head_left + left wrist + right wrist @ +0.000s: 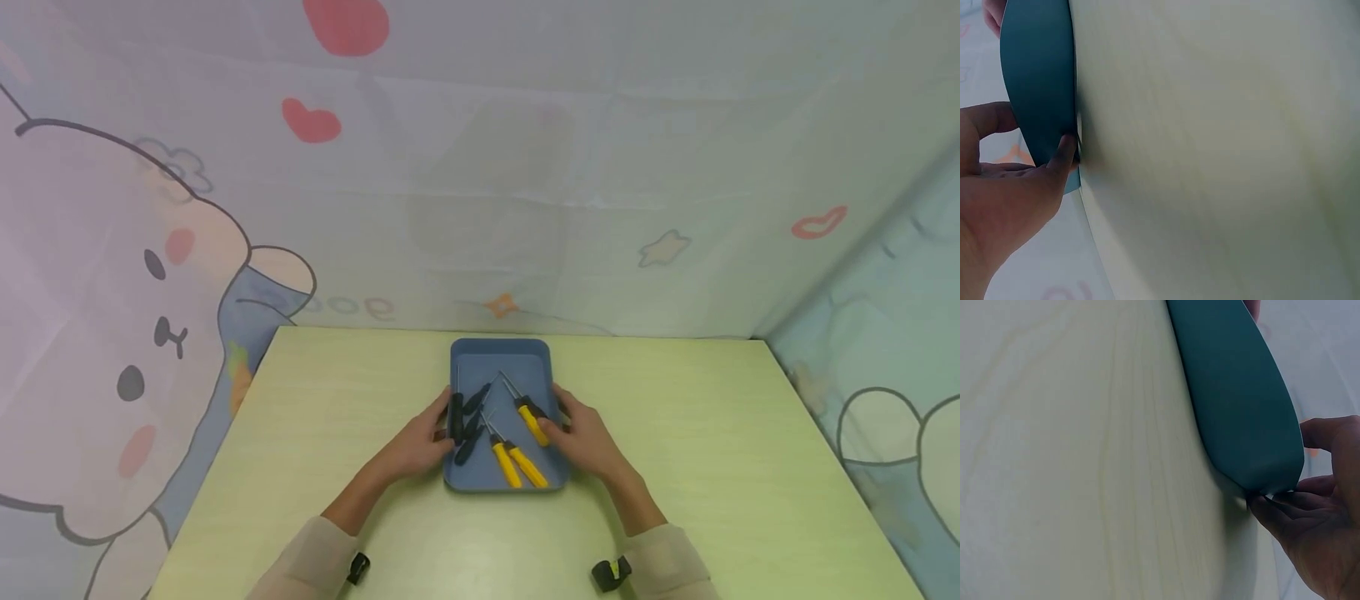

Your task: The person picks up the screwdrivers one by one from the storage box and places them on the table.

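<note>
A blue rectangular tray (468,477) lies on the table, its short side toward me. On its left side are several black-handled screwdrivers (457,418). Three yellow-handled screwdrivers lie in it too: one yellow screwdriver (533,426) at the right and a pair nearer the front. My left hand (412,443) grips the tray's left edge. Opposite it, my right hand (591,435) holds the right edge, thumb over the rim. Both wrist views show the tray's outer wall (1041,69) from low down, with fingertips of the right hand (1319,531) tucked at its bottom edge.
The pale wood-look table (337,392) ends in a back edge just behind the tray. A printed cloth (480,167) with hearts and a cartoon bear hangs behind and along the sides. Black bands (611,574) sit by both sleeves.
</note>
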Tool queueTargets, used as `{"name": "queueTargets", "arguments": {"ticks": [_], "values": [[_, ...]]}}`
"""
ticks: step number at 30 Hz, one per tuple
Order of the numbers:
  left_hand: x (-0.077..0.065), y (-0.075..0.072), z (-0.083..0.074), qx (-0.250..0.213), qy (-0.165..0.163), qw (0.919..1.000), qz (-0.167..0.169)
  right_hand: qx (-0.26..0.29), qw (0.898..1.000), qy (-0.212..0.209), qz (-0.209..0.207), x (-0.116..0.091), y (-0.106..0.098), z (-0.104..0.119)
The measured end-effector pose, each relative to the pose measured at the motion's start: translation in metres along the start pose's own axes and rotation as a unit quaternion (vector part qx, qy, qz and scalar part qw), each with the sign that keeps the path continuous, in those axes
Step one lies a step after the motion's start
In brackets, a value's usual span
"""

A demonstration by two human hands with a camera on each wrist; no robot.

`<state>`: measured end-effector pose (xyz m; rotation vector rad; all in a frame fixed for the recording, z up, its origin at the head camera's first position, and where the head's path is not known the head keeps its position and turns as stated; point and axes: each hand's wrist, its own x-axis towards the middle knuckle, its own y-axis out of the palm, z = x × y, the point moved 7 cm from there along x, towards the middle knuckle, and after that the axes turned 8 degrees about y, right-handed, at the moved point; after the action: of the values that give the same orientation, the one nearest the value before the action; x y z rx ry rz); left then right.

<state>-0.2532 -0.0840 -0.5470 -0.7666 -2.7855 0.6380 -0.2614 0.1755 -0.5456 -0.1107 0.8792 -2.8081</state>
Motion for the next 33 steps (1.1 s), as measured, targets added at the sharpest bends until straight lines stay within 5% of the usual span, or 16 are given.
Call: {"name": "queueTargets", "arguments": {"ticks": [17,33], "values": [[-0.004,-0.006,-0.002,-0.046,0.023,0.9981,0.034,0.014,1.000,-0.013,-0.002,0.000,0.007,0.002],[-0.006,-0.011,0.001,-0.019,0.037,0.9991,0.011,0.015,1.000,-0.018,0.016,0.000,0.010,0.004]]}}
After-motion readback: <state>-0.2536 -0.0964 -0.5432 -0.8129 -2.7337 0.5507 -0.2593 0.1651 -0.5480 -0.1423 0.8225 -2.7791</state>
